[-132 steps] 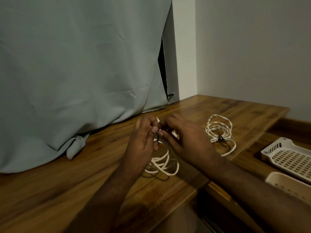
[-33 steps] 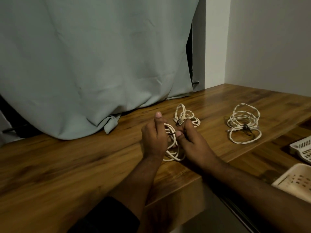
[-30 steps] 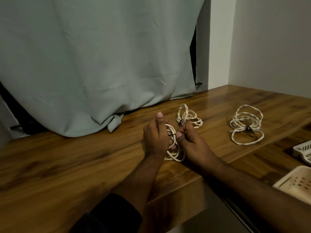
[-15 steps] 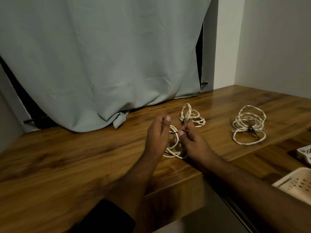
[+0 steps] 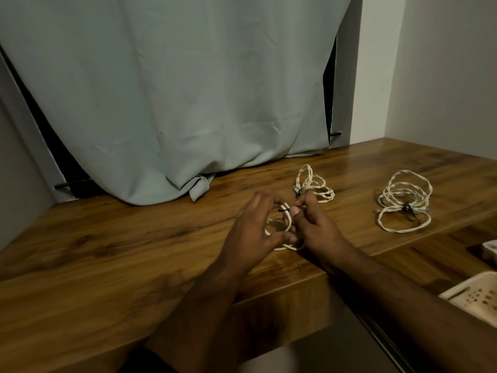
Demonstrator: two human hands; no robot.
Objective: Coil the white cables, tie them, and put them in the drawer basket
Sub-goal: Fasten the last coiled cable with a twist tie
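Light, springy and apt to unwind, the coiled cable [image 5: 279,227] on the bench [image 5: 134,251], left of the other two bundles, is pinched by the left hand [image 5: 252,232] and right hand [image 5: 314,224] near what looks like its dark tie [image 5: 283,210], the best hold.

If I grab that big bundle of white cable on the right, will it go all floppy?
Probably a bit. The cable bundle is thin twisted cord in loose, uneven loops, so they would likely sag and swing. A dark tie cinches one side, so it should stay together. It looks light for its spread and unlikely to roll.
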